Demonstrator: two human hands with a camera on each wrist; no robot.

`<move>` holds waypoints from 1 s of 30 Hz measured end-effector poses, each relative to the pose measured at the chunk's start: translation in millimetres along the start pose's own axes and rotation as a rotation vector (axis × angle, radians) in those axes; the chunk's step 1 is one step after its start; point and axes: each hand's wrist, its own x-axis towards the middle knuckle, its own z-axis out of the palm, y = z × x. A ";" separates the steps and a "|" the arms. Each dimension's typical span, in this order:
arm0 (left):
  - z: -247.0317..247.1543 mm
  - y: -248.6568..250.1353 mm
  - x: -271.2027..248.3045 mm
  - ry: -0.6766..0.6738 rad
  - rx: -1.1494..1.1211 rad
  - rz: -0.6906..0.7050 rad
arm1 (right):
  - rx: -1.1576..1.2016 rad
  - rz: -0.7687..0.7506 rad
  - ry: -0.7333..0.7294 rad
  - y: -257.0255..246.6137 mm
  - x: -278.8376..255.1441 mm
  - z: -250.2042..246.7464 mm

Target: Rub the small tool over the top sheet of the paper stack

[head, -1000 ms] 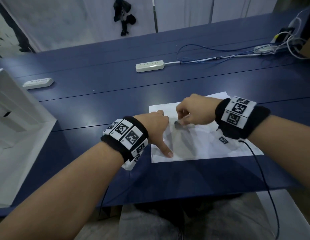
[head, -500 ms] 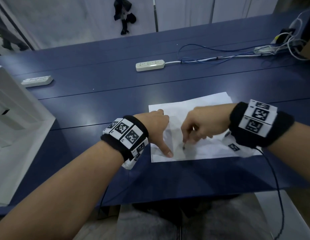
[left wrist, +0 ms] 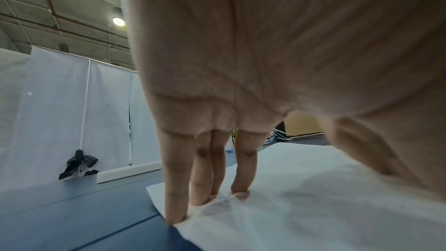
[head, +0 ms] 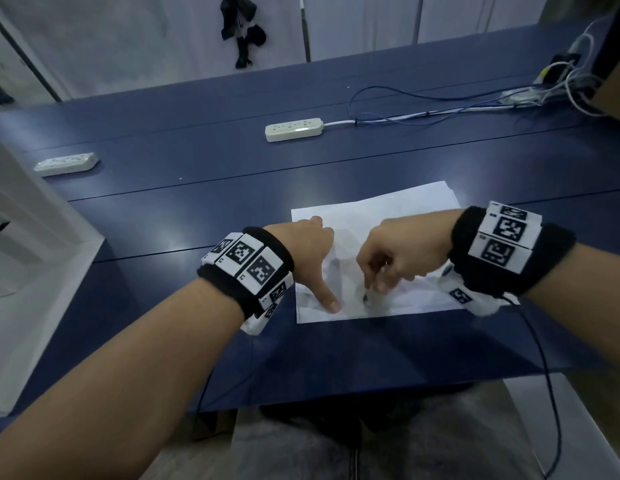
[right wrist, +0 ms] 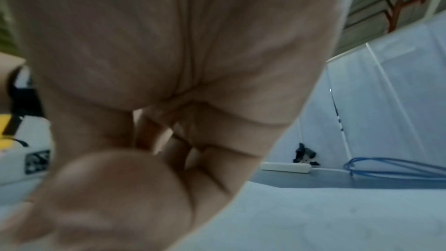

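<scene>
A white sheet of paper (head: 388, 213) lies on the blue table (head: 197, 202). My left hand (head: 312, 244) presses its left part flat, the thumb (head: 331, 303) near the front edge. In the left wrist view the straight fingers (left wrist: 173, 188) stand on the paper (left wrist: 301, 207) at its corner. My right hand (head: 402, 251) is curled over the middle of the sheet. It pinches a thin dark-tipped thing like a pen, whose tip (head: 365, 298) touches the paper close to the left thumb. The right wrist view shows only the curled hand (right wrist: 169, 83) over the paper (right wrist: 313, 217).
Two white power strips (head: 294, 129) (head: 64, 163) lie further back on the table. Blue and white cables (head: 423, 105) run to the far right corner. A white box (head: 24, 237) stands at the left edge. A thin black wire (head: 551, 393) hangs from my right wrist.
My right hand has drawn the dark tip down the sheet toward me, from the middle to near the front edge. The left hand has stayed in place.
</scene>
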 end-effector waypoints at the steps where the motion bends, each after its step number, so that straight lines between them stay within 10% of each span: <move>1: -0.9 0.6 0.2 -0.008 -0.002 -0.004 | -0.014 0.026 0.096 3.5 3.6 -2.7; 5: -2.3 1.9 -0.2 -0.030 -0.008 -0.026 | -0.092 0.112 0.350 14.6 8.7 -12.0; 11: -4.9 4.7 0.3 -0.037 0.015 -0.036 | -0.028 0.016 -0.062 1.3 -9.6 -0.9; 17: -9.4 8.0 -2.4 -0.057 0.016 -0.038 | -0.114 0.118 0.358 15.0 2.4 -13.1; 22: -11.6 9.2 -1.7 -0.049 0.006 -0.022 | -0.014 0.004 -0.023 4.9 -12.5 3.8; 27: -12.5 11.3 -2.0 -0.062 -0.007 -0.030 | -0.093 0.088 0.278 16.4 -4.4 -5.3; 30: -11.4 10.8 -1.6 -0.058 -0.012 -0.033 | -0.091 0.042 0.218 14.8 -10.0 -1.6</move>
